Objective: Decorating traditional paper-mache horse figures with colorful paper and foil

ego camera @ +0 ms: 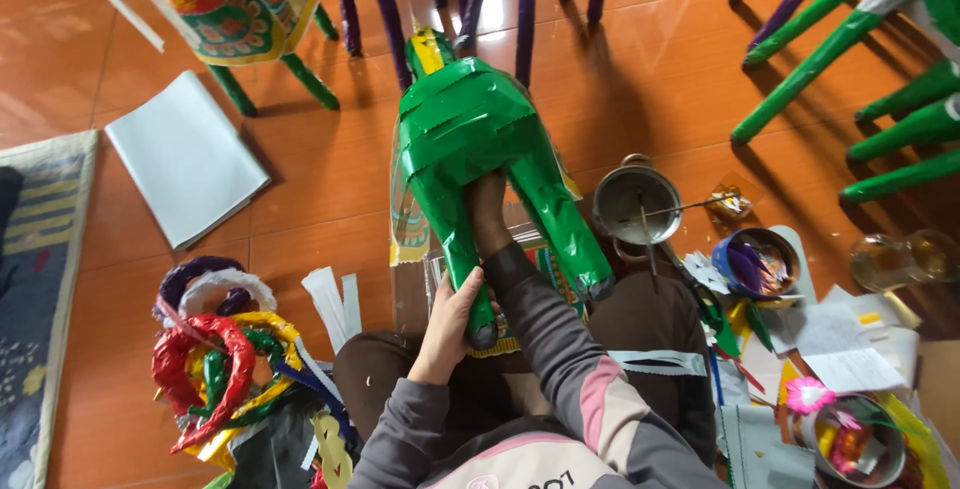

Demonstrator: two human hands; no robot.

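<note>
Green paper animal figure (470,139) on the lap above the orange floor (330,189), left hand (452,324) with grip closed around one hind leg (462,259), right hand (487,211) between the legs, grip not clear, metal pot (636,204) near.

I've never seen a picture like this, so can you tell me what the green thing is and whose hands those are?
The picture comes from a camera on a person's head, looking down, so the hands belong to the person who wears it. They sit on an orange tiled floor. The green thing is an animal figure wrapped in shiny green paper, lying belly up. The left hand has its grip on one green leg near the foot, and the right hand reaches between the legs to touch the belly. Around them lie a heap of coloured foil rings, a white sheet of paper, a metal pot with a stick in it, and paper scraps.
</note>
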